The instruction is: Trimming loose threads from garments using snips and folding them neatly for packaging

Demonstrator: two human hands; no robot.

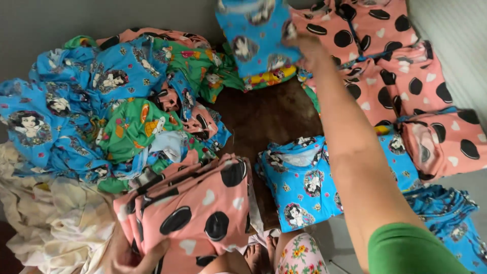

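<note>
While the right hand (303, 46) is clamped on a blue printed garment (256, 33) lifted over the far stacks, the left hand (133, 258) grips pink spotted garments (195, 213) at the lap, best kept flat and steady.

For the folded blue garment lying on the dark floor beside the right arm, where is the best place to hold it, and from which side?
Probably the left edge of the folded blue garment, approached from the bare dark floor on its left. That edge lies free and straight, while the right arm crosses over its right side. The left hand is nearer, now touching the pink folded stack; the right hand holds another blue piece.
</note>
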